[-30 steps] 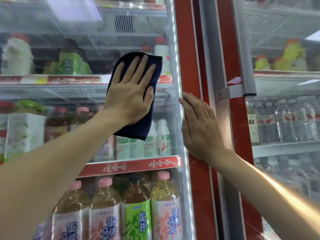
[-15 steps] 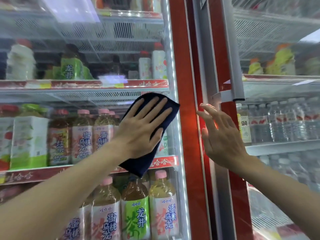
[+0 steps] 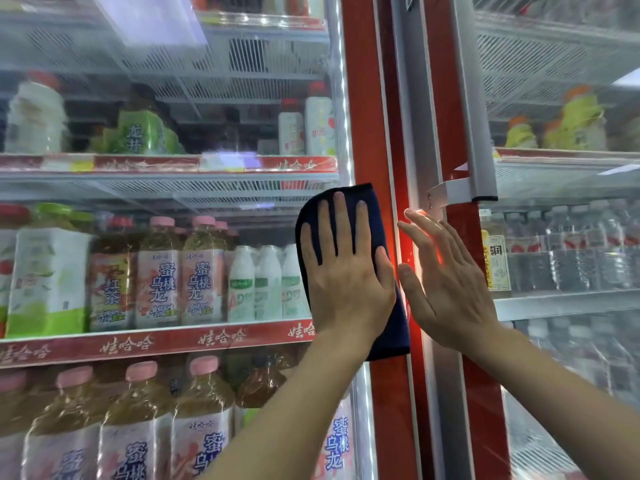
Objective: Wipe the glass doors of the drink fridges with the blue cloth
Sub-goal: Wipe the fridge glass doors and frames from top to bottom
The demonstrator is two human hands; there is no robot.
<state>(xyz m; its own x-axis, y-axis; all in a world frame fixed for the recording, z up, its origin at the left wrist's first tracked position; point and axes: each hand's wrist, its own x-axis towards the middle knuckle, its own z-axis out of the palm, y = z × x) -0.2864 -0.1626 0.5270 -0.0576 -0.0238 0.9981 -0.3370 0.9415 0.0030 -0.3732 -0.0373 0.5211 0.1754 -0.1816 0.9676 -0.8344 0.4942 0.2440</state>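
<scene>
Left hand [image 3: 346, 282]: flat, fingers straight, pressing blue cloth [image 3: 389, 337] across door edge and red frame [image 3: 363, 98].
Right hand [image 3: 446, 289]: spread, holding nothing, below handle [image 3: 474, 98].
Behind glass: tea bottles [image 3: 159, 278].
Change: cloth shifted right.

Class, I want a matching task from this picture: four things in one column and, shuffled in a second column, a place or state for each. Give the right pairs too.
Column one
1. blue cloth
2. left hand
3. right hand
4. silver handle

Column two
A. upright on the right door
B. flat on the cloth, fingers straight
C. open, holding nothing, right of the cloth
D. under a palm, at the right edge of the left door

Pairs: 1-D, 2-B, 3-C, 4-A
</scene>
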